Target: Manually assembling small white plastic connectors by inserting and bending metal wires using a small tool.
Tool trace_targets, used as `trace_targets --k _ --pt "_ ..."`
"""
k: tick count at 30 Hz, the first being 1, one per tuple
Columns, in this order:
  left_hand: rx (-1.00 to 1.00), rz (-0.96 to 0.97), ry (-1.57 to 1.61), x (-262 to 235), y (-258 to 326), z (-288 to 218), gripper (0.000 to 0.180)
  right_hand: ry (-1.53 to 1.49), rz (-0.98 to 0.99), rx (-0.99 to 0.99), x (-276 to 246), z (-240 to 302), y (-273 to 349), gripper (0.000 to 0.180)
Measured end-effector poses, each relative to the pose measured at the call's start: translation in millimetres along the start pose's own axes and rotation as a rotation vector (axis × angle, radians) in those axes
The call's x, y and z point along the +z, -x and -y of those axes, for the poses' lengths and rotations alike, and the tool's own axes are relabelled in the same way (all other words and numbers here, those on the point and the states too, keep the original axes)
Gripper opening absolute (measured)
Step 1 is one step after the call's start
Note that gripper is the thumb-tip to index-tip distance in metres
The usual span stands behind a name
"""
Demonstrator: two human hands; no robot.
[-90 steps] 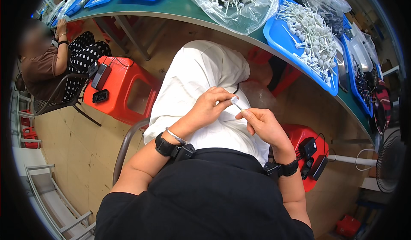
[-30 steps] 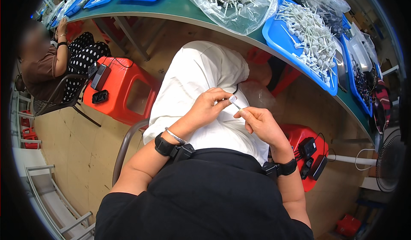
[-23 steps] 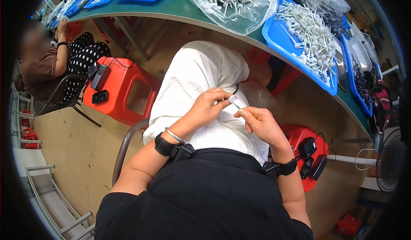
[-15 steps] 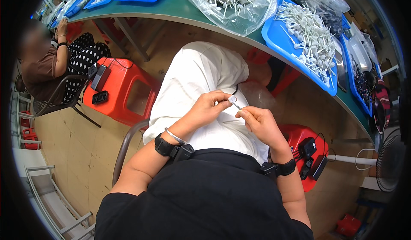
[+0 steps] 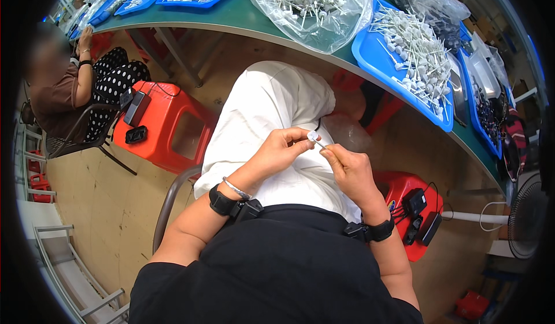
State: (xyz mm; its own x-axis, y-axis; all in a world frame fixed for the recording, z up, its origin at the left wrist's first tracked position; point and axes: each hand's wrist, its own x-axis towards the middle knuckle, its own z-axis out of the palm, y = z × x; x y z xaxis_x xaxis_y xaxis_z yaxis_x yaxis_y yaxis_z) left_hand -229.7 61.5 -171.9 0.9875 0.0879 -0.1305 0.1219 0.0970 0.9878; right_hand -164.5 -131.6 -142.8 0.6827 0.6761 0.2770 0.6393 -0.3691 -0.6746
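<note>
over the white-clad lap (image 5: 260,101), the left hand (image 5: 282,150) pinches a white-headed stick (image 5: 313,135) by its head, which points up-left; the shaft slants down-right to the right hand (image 5: 351,171), pinching it.

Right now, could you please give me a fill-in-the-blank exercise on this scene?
The bare left hand holds the white head of a small thin-stemmed piece; the bare right hand, its ____.
The rectangular plastic tray of white-headed pieces at the right is coloured ____.
The plastic stool left of the white-clothed lap is coloured ____.

stem; blue; red
</note>
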Motion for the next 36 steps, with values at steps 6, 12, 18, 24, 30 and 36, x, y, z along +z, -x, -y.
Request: trace_targets --k 6,12,18,24,30,36 --pt "0.052 -0.018 -0.022 1.2 -1.5 4.6 0.023 0.121 -0.017 -0.112 -0.9 -3.9 -1.3 0.012" --pt "0.036 -0.02 0.022 2.4 1.5 -2.3 0.021 0.569 -0.143 -0.337 -2.5 3.6 -1.4 0.014" --pt "0.103 -0.065 -0.103 -0.2 0.3 0.2 0.02 0.303 -0.101 -0.245 -3.8 2.4 0.4 0.018" --pt "0.152 -0.09 -0.172 1.0 -0.5 1.9 0.02 0.429 -0.059 -0.199 -11.8 7.8 0.9 0.021" --pt "0.138 -0.078 -0.133 2.2 -0.8 3.9 0.02 0.424 -0.112 -0.228 -7.9 8.6 -0.1 0.022" --pt "0.075 -0.059 -0.102 3.2 1.9 0.0 0.021 0.604 -0.088 -0.273 -10.3 13.3 -0.2 0.021"
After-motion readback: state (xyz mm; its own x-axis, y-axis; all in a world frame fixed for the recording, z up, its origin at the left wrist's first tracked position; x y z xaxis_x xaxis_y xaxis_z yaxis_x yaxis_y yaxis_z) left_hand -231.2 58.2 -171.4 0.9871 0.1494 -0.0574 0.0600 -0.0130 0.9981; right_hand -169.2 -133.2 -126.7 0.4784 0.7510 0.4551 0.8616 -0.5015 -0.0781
